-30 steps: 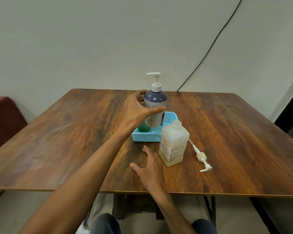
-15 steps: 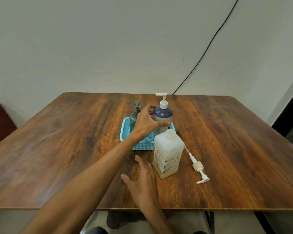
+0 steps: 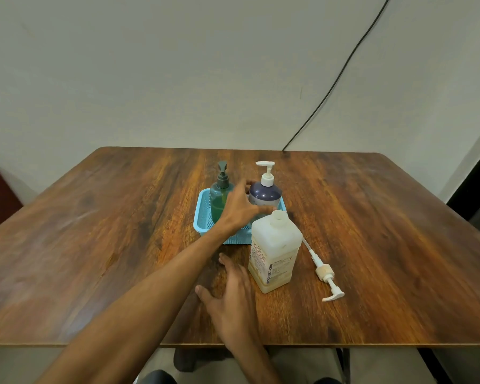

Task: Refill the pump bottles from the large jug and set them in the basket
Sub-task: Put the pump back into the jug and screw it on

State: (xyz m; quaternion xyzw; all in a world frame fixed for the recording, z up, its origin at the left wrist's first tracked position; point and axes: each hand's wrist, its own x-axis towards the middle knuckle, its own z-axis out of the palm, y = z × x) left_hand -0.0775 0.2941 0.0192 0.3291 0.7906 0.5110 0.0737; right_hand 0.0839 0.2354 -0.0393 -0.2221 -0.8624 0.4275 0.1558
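Our left hand [image 3: 240, 207] curled round the purple pump bottle [image 3: 265, 194], standing in the blue basket [image 3: 203, 220] beside the green bottle [image 3: 219, 200], right hand [image 3: 230, 297] flat, fingers relaxed, just beside the uncapped jug [image 3: 273, 253], we read BIOCHEK CHG, loose pump [image 3: 326, 275] lying right of it, table [image 3: 94, 245] stretching wide to both side edges.

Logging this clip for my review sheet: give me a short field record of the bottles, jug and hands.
basket: blue, on the wooden table, holds both pump bottles
green pump bottle: upright, left in basket
purple pump bottle: upright, right in basket
left hand: grips the purple pump bottle
right hand: flat on the table beside the jug
jug: upright, neck open, in front of basket
loose pump: lying on table, right of jug
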